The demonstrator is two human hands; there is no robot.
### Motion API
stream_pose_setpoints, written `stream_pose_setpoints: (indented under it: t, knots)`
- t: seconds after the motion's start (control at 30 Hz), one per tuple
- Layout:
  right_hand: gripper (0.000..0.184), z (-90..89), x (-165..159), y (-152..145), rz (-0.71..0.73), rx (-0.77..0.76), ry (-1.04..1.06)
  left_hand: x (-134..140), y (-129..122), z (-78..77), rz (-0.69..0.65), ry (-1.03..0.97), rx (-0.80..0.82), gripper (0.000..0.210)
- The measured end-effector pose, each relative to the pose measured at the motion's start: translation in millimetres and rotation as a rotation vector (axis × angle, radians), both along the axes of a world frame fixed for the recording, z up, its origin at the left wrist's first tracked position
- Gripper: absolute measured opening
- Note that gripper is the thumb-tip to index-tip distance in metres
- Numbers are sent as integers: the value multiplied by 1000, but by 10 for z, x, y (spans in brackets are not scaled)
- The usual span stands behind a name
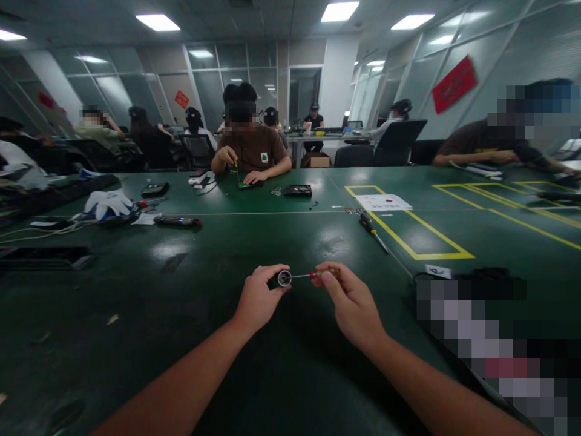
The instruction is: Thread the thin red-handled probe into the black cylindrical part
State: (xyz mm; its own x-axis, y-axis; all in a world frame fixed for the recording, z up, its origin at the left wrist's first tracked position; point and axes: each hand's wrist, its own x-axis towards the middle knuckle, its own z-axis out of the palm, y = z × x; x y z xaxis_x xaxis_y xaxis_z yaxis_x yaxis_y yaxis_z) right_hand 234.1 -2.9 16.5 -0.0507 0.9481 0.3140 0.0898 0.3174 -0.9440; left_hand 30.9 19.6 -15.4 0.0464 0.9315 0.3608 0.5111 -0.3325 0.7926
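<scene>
My left hand [258, 300] is closed around a small dark cylindrical part [284, 278] with a pale metal ring at the end facing me. Its inside is too small to make out. In my right hand [356, 306] is a thin screwdriver [301, 277] with a reddish, partly see-through handle, pinched between thumb and fingers. The shaft points left, and its tip is at the ring end of the cylindrical part; whether it sits on a screw cannot be seen. Both hands are above the green tabletop [218, 351], near the middle.
A black-and-yellow screwdriver [374, 232] lies beyond my right hand, near a white sheet [384, 202] and yellow tape. White-and-blue gloves [108, 206] and a dark pen-shaped tool [177, 221] lie left. A co-worker [252, 145] sits opposite, behind a black device [298, 191].
</scene>
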Motion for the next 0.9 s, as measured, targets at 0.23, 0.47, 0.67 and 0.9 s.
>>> stream_pose_setpoints:
  t: [0.23, 0.47, 0.67, 0.9]
  knots:
    - [30, -59, -8, 128, -25, -145, 344, -19, 33, -7, 8, -6, 7, 39]
    - [24, -82, 24, 22, -65, 84, -70, -8, 1, 25, -10, -4, 16, 39]
    - [20, -80, 33, -11, -59, 164, -198, -3, 33, -37, -15, -34, 6, 39]
    - [20, -42, 45, -37, 33, 194, -290, -9, 75, -72, -21, -131, -26, 43]
